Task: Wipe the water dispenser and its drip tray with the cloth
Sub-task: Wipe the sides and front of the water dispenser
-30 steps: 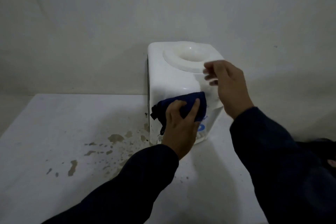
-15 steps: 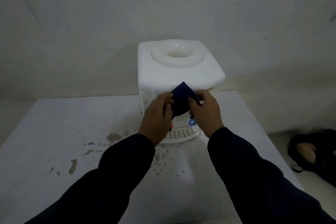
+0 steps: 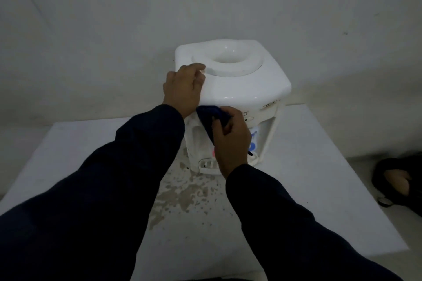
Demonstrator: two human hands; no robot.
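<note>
A plain pale wall is standing behind a white table (image 3: 319,189), whose top is carrying brownish stains (image 3: 185,191) in front of the white water dispenser (image 3: 246,84) sitting toward its far edge. The left hand (image 3: 182,89) is resting on the dispenser's top left corner, fingers loosely bent beside the round bottle collar and closing on nothing, apparently bracing the body. The right hand (image 3: 233,141) is gripping the dark blue cloth (image 3: 211,118), fingers and thumb curled round the bunched fabric, and is pressing it against the upper front panel, just beneath the overhanging lip of the top. From these fingers the rest of the front face is lying straight below: the recess with the taps is running vertically, a blue tap (image 3: 253,145) is showing at the right of the knuckles, and the drip tray (image 3: 206,165) is peeking out at the base beside the wrist, mostly hidden by that hand and sleeve. The right hand is by far the nearer to the tray, so the coming stroke probably wants to be a downward pull along that vertical line while the left goes on steadying the top. Off the table, at the right edge, a foot in a dark sandal (image 3: 397,180) is showing on the floor.
</note>
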